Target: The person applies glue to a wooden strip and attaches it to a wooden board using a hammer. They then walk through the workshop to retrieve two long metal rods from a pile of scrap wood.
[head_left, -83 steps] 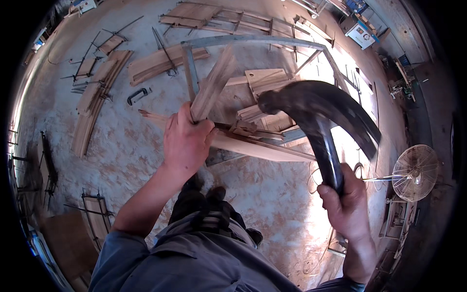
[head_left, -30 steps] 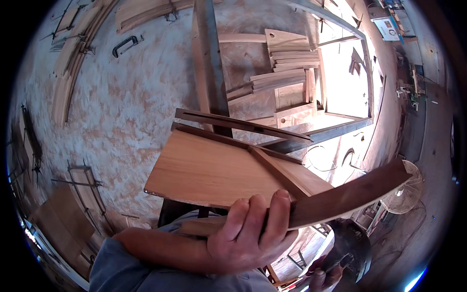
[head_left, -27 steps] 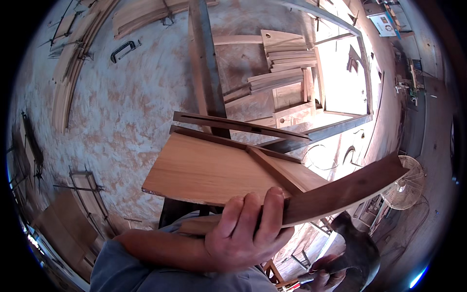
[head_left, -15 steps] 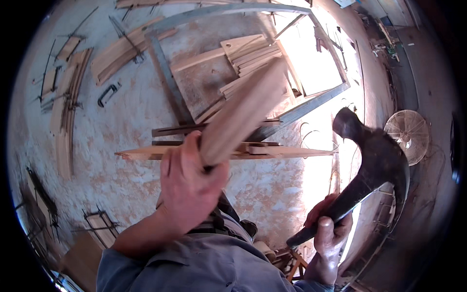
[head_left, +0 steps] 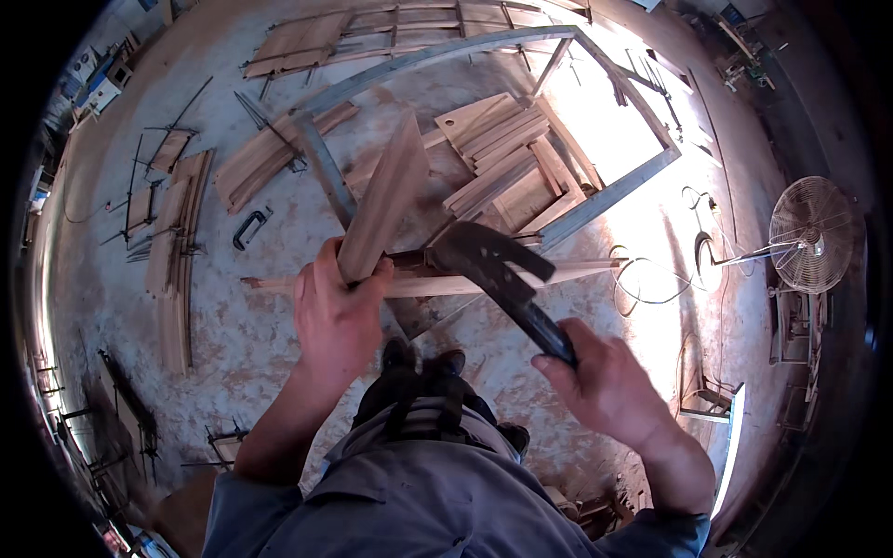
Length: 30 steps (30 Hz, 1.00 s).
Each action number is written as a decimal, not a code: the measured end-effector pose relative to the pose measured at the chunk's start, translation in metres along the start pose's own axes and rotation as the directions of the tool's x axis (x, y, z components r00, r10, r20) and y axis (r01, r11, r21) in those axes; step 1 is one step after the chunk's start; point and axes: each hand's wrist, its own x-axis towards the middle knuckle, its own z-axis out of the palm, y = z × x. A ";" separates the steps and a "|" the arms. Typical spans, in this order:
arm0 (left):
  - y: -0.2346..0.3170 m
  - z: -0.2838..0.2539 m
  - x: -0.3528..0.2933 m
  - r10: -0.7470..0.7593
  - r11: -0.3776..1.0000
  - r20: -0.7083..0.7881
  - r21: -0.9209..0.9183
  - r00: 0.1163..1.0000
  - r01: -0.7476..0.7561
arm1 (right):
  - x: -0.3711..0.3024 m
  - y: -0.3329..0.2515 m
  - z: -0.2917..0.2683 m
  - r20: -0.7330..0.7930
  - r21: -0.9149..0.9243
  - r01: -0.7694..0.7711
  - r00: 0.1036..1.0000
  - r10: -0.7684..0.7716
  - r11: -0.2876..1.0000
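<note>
A wooden block (head_left: 386,197) with a slanted far end tilts up and away from me. My left hand (head_left: 337,312) is wrapped round its lower end. In my right hand (head_left: 605,381) is the black handle of a claw hammer (head_left: 512,296). Its head lies just right of the block's lower end, claw toward the right. Whether the head touches anything there I cannot tell. Below both hands a long pale wooden rail (head_left: 567,272) runs crosswise, partly hidden by the block, the hammer and my left hand.
Beyond the rail stands a grey metal frame (head_left: 609,192), with stacked wooden slats (head_left: 507,139) inside its outline. Clamped boards (head_left: 167,242) and a C-clamp (head_left: 249,230) lie at left. At right are a cage fan (head_left: 811,234) and a looped cable (head_left: 642,296) on the floor.
My right hand has swung the hammer leftward and inward, to beside the block. The block in my left hand has shifted left and stands steeper. The view has moved too.
</note>
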 end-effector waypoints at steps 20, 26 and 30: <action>0.002 -0.004 -0.012 0.053 0.998 -0.014 0.041 0.999 -0.052 | -0.023 0.035 -0.003 -0.121 0.017 -0.055 0.991 0.057 0.998; 0.009 -0.018 -0.023 -0.004 1.000 0.092 -0.005 0.996 0.005 | -0.001 0.033 0.031 -0.516 0.055 0.208 0.843 -0.150 0.977; 0.000 -0.028 -0.022 -0.060 0.998 0.274 0.012 0.960 0.059 | 0.047 0.022 0.074 -0.614 0.411 0.214 0.784 0.096 0.886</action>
